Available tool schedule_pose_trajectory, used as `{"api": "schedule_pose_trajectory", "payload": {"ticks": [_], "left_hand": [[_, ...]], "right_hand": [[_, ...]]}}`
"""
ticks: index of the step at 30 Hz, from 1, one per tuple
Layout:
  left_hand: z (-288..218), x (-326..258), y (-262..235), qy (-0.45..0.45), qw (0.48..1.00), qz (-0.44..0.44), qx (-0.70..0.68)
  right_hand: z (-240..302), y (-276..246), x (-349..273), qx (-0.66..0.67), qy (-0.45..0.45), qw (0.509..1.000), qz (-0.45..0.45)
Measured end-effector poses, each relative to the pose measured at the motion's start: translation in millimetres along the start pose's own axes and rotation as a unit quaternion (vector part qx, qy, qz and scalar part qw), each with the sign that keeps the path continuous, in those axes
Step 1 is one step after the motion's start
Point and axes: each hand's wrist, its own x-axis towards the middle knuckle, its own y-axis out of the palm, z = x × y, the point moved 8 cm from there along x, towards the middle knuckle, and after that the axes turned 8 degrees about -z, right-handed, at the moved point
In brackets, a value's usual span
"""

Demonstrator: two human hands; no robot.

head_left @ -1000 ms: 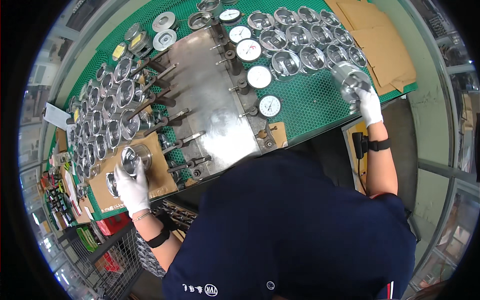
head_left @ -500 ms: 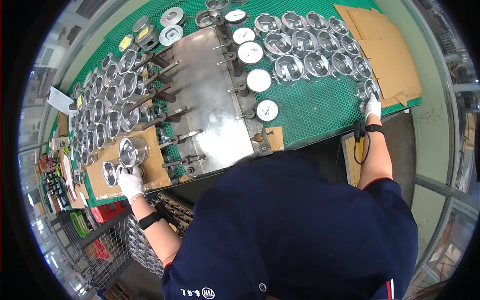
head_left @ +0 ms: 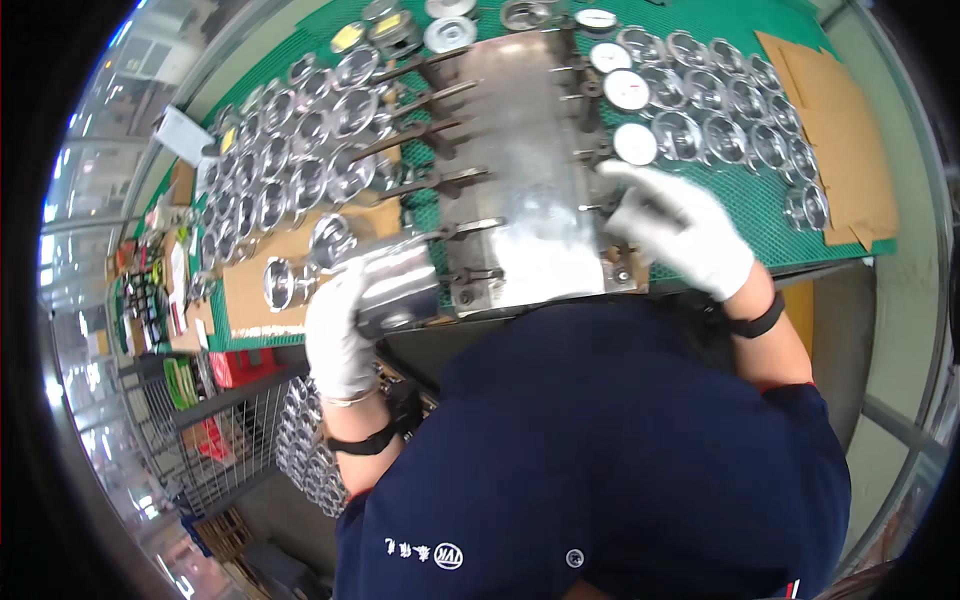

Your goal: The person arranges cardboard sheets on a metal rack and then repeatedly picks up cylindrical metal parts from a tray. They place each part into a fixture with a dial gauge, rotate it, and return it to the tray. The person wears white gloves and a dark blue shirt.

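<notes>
My left hand (head_left: 340, 340), in a white glove, grips a shiny metal piston (head_left: 400, 285) lying on its side at the left front of the steel plate (head_left: 520, 180). Its fingers wrap round the piston's far-left end. My gloved right hand (head_left: 690, 230) is over the plate's right front corner, fingers stretched apart and slightly blurred. It hides the nearest dial gauge; another dial gauge (head_left: 634, 144) shows just beyond the fingertips. Metal stops with rods (head_left: 440, 185) line the plate's left edge. Close to my left hand, a piston (head_left: 335, 240) stands on cardboard.
Rows of pistons (head_left: 275, 155) fill the table's left side, and another group (head_left: 725, 138) stands at the right on green mesh matting (head_left: 715, 185). Cardboard sheets (head_left: 840, 130) lie at the right edge. Below left are a wire cage (head_left: 235, 440) and more stacked pistons (head_left: 310, 440).
My left hand has lifted a piston from the cardboard and brought it right, tipped sideways. My right hand has left the piston at the far right and moved left to the gauges.
</notes>
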Motion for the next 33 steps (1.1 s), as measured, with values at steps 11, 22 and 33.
{"api": "schedule_pose_trajectory", "payload": {"ticks": [11, 22, 33], "left_hand": [[54.5, -8.7, 102.2, -0.063, 0.947, 0.3, 0.092], [33.6, -13.1, 150.6, 0.476, 0.784, 0.198, 0.347], [38.4, 13.9, 175.5, 0.374, 0.849, 0.224, 0.298]], "right_hand": [[-0.6, 76.1, 0.6, -0.254, -0.167, 0.952, -0.039], [-15.9, 85.0, -7.1, -0.297, -0.088, 0.95, -0.049], [-98.5, 89.8, -29.2, 0.048, 0.262, 0.964, -0.016]]}}
